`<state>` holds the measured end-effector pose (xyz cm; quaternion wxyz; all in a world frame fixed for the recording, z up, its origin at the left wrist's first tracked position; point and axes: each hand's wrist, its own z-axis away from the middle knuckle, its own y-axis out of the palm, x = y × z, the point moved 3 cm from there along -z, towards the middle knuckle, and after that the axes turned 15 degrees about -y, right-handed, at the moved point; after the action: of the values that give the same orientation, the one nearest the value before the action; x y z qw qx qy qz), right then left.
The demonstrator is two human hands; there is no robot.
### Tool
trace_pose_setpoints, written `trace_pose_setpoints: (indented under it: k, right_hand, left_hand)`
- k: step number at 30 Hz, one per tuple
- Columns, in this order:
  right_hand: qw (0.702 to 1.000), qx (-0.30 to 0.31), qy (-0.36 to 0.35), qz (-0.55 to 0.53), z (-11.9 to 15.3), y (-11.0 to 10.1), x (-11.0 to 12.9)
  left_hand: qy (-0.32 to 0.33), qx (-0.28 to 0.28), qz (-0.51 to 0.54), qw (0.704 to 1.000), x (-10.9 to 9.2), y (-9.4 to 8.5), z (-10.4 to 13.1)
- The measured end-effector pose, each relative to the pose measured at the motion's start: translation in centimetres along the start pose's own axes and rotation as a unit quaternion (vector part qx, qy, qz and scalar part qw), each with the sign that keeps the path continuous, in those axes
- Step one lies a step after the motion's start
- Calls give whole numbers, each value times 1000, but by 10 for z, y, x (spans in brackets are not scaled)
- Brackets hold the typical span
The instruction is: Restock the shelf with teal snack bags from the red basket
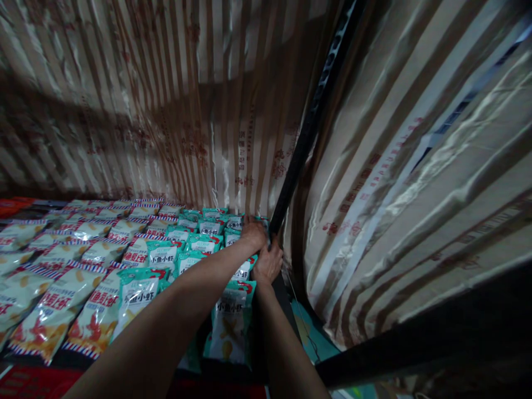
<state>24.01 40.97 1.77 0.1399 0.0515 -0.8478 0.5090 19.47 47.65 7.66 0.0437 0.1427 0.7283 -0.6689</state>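
Both my arms stretch forward over rows of teal-and-white snack bags (231, 318). My left hand (253, 233) is at the back right corner of the rows, its fingers in shadow among the rearmost bags, beside a small teal snack bag (263, 220). Just below and to the right, my right hand (268, 261) is close against the foot of a black post (293, 172), next to the end bags. Its fingertips are dark and partly hidden. Whether either hand grips a bag cannot be made out.
White-and-red snack bags (54, 307) lie in rows to the left. Striped printed sheeting (166, 111) hangs behind, and more sheeting (386, 183) bulges on the right. A dark bar (399, 332) crosses the lower right. Something red (37, 382) shows along the front edge.
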Motion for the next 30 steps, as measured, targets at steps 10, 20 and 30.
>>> trace_pose_setpoints:
  k: [10, 20, 30]
  right_hand:
    - [999, 19, -23, -20, -2, 5, -1]
    - [985, -97, -59, -132, -7, 30, -16]
    - [960, -146, -28, -236, -10, 42, -25]
  left_hand:
    - [2, 12, 3, 1000, -1, -1, 2]
    - [7, 14, 3, 1000, -1, 6, -5]
    - [11, -5, 5, 1000, 0, 17, -10]
